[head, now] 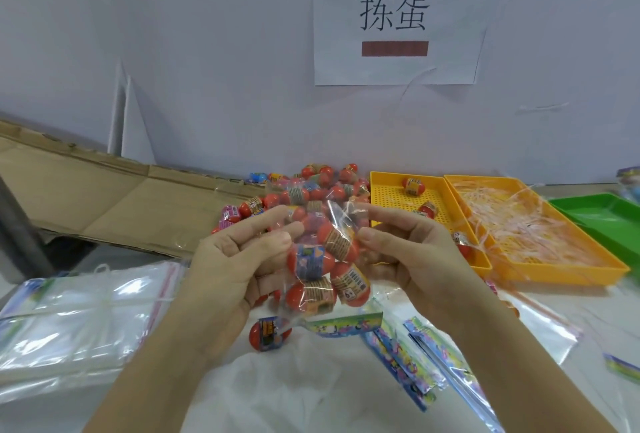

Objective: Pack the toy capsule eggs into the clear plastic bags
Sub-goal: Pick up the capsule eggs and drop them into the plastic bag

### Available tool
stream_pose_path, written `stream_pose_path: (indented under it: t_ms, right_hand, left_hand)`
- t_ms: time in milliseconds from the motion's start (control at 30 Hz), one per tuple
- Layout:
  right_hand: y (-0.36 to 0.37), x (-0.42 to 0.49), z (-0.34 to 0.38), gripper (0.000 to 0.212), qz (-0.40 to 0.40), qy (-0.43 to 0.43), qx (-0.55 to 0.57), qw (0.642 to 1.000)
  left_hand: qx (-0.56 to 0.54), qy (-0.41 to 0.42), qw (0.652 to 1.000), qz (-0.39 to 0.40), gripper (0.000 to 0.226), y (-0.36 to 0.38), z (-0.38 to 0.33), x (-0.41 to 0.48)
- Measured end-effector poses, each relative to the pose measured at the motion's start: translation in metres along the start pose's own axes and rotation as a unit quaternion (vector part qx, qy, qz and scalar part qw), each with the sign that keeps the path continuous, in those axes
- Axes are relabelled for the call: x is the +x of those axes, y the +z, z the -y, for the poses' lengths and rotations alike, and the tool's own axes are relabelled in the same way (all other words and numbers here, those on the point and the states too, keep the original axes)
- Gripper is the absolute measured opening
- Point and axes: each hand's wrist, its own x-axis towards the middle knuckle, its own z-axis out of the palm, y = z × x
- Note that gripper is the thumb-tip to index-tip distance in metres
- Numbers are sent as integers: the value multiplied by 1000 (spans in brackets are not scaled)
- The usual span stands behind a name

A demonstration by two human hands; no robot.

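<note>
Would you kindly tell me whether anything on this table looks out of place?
One red egg lies loose on the table beneath the held clear bag, apart from the pile at the back. Plastic strands spill over the rim of the larger yellow tray.

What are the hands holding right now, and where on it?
Both hold one clear plastic bag of red capsule eggs: the left hand grips its upper left side, the right hand pinches its upper right edge.

flattened cardboard [86,197] left, paper sign [394,65] behind, yellow tray [571,276] of maybe raffia [512,224], green tray [602,221] right
</note>
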Motion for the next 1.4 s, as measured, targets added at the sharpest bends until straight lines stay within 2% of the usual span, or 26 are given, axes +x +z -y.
stream_pose_path:
  t_ms: [133, 300, 433, 500, 633, 700, 833, 967, 1167, 1300, 1400]
  right_hand:
    - [0, -1, 0, 14, 10, 2, 8, 1000]
    - [0, -1, 0, 11, 37, 5, 18, 999]
    - [-4, 0, 1, 11, 46, 8, 26, 999]
    - [-5, 0, 0, 15, 45, 13, 20, 999]
    - [-4, 1, 1, 42, 58, 42, -57, 996]
    - [-3, 0, 1, 34, 63, 48, -101, 992]
    - [-3, -1, -3, 16, 62, 23, -104, 992]
    - [-4, -1, -4, 10, 65, 9, -90, 994]
    - [-8, -1, -1, 26, 76, -30, -90, 993]
    - [-9, 1, -2, 22, 96, -70, -49, 992]
    - [-13, 0, -1, 20, 143, -73, -18, 987]
  left_hand:
    - [16, 20, 1000, 8, 29, 0, -1, 0]
    - [22, 60, 998, 9, 22, 1, -3, -2]
    - [37, 53, 998, 13, 19, -2, -1, -1]
    - [30, 45, 998, 14, 15, -2, -1, -2]
    - [57, 51, 997, 21, 42, 4, 0, -4]
    - [74, 47, 996, 17, 35, 5, 1, -5]
    - [95, 36, 995, 27, 32, 5, 2, -6]
    - [119, 10, 992, 40, 33, 5, 1, -6]
    - [105, 24, 994, 32, 45, 8, -4, -7]
    - [57, 21, 997, 39, 51, 14, -4, -10]
    - [29, 11, 998, 50, 41, 16, -6, -12]
